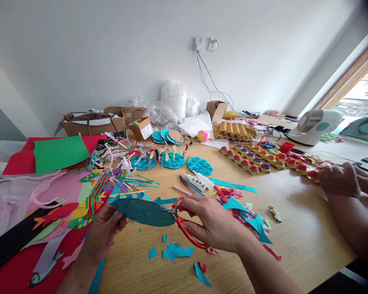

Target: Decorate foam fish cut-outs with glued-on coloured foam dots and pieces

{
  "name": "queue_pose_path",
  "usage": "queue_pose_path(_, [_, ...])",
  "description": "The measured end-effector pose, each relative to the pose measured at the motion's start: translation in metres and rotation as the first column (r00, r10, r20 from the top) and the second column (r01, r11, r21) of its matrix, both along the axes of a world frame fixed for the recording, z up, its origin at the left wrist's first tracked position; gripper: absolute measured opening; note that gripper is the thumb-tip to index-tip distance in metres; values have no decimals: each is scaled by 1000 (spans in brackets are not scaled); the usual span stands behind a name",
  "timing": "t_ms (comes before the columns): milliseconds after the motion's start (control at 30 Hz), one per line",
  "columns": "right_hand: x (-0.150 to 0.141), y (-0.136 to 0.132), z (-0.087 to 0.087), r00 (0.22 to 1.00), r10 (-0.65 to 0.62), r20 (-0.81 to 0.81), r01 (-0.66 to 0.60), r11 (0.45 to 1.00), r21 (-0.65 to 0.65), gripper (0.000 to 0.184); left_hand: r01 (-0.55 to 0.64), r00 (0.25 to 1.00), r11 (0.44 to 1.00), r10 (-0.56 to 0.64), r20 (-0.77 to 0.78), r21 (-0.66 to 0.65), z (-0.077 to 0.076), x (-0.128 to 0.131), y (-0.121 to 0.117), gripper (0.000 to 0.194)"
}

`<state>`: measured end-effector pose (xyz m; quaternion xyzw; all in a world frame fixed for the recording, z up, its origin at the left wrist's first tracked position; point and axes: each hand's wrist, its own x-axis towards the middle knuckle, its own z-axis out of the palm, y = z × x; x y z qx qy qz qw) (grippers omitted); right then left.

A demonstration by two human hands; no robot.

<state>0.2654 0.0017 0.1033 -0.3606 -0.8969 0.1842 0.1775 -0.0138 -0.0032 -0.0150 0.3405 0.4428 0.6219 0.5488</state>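
My left hand (106, 228) pinches the left edge of a round blue disc (145, 212), holding it tilted above the table. Blue paper strips stick out past its far rim. In my right hand (214, 222) are red-handled scissors (187, 232), fingers through the loops. The blades meet the disc's right edge, and their tips are partly hidden there. Under the disc lie blue paper scraps (178, 252). Beyond it rest a white glue bottle (196, 181) and a woven blue disc (200, 166).
Another person's hands (340, 177) rest at the right by painted egg-carton strips (257, 157). A white fan (314, 126) stands behind them. Red and green sheets (61, 151) and paper fish (57, 214) cover the left side. Cardboard boxes (93, 122) line the wall.
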Motion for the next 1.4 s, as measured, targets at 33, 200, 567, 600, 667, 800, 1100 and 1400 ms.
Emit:
queue_pose_path(33, [0, 0, 0, 1000, 1, -4, -1, 1000, 4, 24, -4, 1000, 1000, 4, 1, 1, 0, 0, 0, 27])
queue_pose_path(200, [-1, 0, 2, 1000, 2, 9, -2, 999, 33, 24, 9, 1000, 1000, -9, -20, 5, 4, 3, 0, 26])
queue_pose_path(567, [-8, -1, -1, 996, -68, 51, 61, 990, 128, 21, 8, 999, 999, -10, -44, -46, 8, 7, 0, 28])
queue_pose_path(600, [-8, 0, -1, 996, -69, 50, 61, 989, 138, 21, 7, 999, 999, -9, -45, -51, 8, 7, -1, 28])
queue_pose_path(667, [-9, 0, -1, 997, -64, 47, 56, 986, 158, 21, 4, 999, 999, -7, -44, -51, 8, 7, -1, 27])
queue_pose_path(800, [-9, -1, -3, 997, -57, 50, 46, 979, 200, 21, 15, 999, 999, -17, -49, -35, 8, 7, -2, 26])
queue_pose_path(1100, [-8, -1, -9, 998, -51, 44, 39, 968, 250, 27, 15, 999, 999, -17, -46, -29, 10, 11, -2, 25])
queue_pose_path(1400, [-8, -1, -9, 996, -55, 75, 38, 977, 210, 25, 12, 999, 1000, -12, -37, -18, 6, 7, -1, 24])
